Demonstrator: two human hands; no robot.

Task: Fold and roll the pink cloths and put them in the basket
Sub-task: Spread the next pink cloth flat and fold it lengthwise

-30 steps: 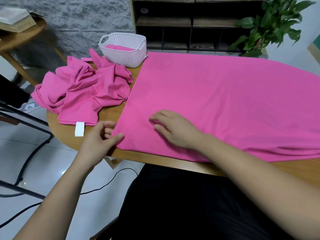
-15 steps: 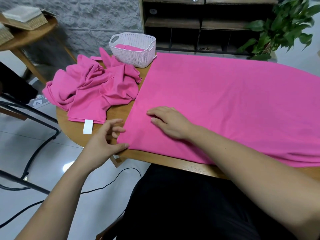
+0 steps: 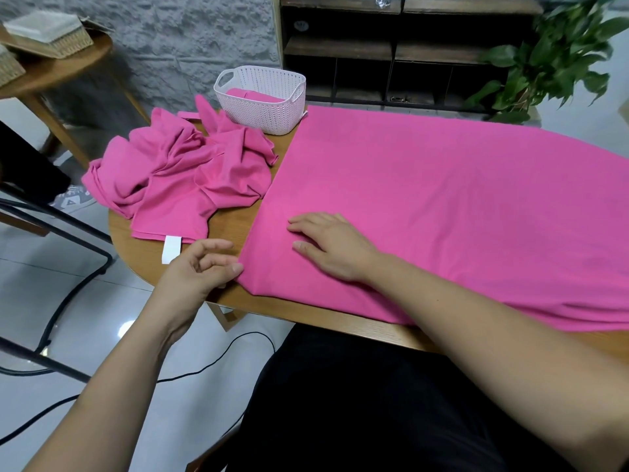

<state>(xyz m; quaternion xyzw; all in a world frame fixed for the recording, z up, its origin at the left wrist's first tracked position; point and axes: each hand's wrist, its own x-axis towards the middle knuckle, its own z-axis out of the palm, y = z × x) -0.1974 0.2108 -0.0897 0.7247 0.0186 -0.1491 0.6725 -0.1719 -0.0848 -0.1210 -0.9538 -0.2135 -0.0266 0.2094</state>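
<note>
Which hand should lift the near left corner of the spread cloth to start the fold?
Left hand: its thumb touches that corner of the spread cloth; the right hand lies flat further in.

the spread cloth [image 3: 442,206] runs off the right edge; the basket [image 3: 269,112] half hides a pink roll [image 3: 250,96].

- One view, from a camera worn on the person's head, above the near edge of the table [image 3: 306,313].
- It faces forward and down, across the table toward the shelf [image 3: 391,49] and stone wall [image 3: 187,39].
- It is near: both forearms enter from the bottom, with the left hand [image 3: 197,270] and right hand [image 3: 333,247] around mid-frame.
- The wide angle takes in floor [image 3: 85,301] at left, basket [image 3: 265,107] at the far side, plant [image 3: 551,63] at upper right and lap [image 3: 374,403] at bottom.
</note>
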